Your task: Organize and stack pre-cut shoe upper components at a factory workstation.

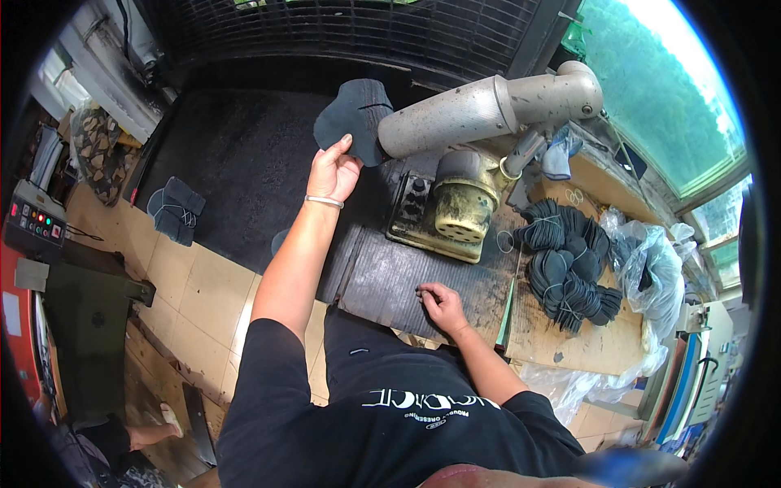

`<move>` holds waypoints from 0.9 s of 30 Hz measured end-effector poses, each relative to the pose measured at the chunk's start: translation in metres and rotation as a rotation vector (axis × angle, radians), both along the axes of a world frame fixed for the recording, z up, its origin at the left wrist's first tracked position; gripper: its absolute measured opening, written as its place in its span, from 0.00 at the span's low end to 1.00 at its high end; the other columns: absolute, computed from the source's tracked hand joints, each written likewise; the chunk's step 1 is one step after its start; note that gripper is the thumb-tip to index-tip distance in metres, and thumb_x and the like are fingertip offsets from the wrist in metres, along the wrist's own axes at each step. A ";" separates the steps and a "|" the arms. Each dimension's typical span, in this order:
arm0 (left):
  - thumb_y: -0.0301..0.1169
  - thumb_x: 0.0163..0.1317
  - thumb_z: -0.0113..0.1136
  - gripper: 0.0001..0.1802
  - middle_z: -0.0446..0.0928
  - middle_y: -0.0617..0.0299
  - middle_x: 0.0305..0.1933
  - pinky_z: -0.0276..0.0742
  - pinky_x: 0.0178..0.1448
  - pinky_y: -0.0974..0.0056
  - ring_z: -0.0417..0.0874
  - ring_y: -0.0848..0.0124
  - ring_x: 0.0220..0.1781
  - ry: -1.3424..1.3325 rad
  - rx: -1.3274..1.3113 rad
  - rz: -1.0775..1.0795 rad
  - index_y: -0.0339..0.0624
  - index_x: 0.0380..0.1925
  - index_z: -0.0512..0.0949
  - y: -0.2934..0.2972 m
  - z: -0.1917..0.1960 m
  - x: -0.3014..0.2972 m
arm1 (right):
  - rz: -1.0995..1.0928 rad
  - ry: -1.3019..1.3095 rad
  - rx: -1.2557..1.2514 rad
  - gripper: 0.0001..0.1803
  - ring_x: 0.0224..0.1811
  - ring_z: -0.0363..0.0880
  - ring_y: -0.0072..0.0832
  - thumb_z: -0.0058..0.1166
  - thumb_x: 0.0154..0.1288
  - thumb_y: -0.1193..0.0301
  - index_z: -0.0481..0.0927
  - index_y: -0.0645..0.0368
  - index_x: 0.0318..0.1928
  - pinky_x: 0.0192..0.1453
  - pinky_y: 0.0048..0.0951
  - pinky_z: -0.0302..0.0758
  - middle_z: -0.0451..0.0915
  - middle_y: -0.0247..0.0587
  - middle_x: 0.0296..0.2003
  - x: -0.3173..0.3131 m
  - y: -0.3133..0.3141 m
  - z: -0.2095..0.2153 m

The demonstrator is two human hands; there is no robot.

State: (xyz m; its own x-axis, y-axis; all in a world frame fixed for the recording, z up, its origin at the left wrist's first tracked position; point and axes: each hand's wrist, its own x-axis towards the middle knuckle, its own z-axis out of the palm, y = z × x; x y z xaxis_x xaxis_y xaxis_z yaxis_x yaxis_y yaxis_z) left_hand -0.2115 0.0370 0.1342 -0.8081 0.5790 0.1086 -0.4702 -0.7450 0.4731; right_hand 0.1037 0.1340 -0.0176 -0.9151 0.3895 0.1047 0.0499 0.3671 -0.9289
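My left hand is raised over the dark bench, its thumb on top and its fingers underneath a flat, dark grey curved piece of sheet material. The piece has a slit-like line near its upper right and lies beside the end of a grey metal cylinder. My right hand rests low at the front of the ribbed black bench mat, fingers curled together. Whatever its fingertips may hold is too small to make out. Between the hands stands a worn, yellowish machine with a rounded housing.
Several string-tied bundles of dark pieces lie on cardboard at the right, beside clear plastic bags. Another tied bundle sits at the bench's left edge. A control box with lit buttons is far left. Another person's leg shows lower left.
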 end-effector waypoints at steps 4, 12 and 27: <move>0.20 0.59 0.58 0.13 0.80 0.59 0.47 0.70 0.62 0.55 0.79 0.64 0.54 -0.035 -0.007 0.057 0.39 0.45 0.77 0.002 0.006 -0.005 | 0.003 0.004 -0.001 0.08 0.34 0.83 0.27 0.50 0.63 0.79 0.80 0.65 0.41 0.40 0.24 0.78 0.83 0.43 0.33 0.000 0.000 0.003; 0.19 0.59 0.58 0.13 0.80 0.59 0.47 0.70 0.62 0.56 0.78 0.64 0.54 -0.088 0.013 0.076 0.39 0.44 0.77 -0.001 0.007 -0.017 | 0.002 -0.004 0.016 0.08 0.32 0.83 0.26 0.50 0.63 0.79 0.80 0.65 0.41 0.38 0.24 0.78 0.82 0.43 0.33 0.000 0.000 0.002; 0.18 0.59 0.57 0.14 0.79 0.57 0.50 0.67 0.68 0.58 0.77 0.64 0.57 -0.085 0.024 0.003 0.35 0.46 0.76 -0.014 -0.012 0.007 | 0.004 0.014 0.046 0.08 0.34 0.84 0.31 0.52 0.63 0.78 0.80 0.64 0.41 0.39 0.26 0.79 0.83 0.46 0.34 0.000 0.000 0.000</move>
State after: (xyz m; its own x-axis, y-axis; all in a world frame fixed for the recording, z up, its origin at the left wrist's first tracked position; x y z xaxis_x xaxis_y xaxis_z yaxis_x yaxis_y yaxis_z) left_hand -0.2047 0.0226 0.1225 -0.8164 0.5750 0.0531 -0.5060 -0.7567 0.4139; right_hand 0.1034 0.1336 -0.0175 -0.9149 0.3803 0.1355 0.0353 0.4096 -0.9116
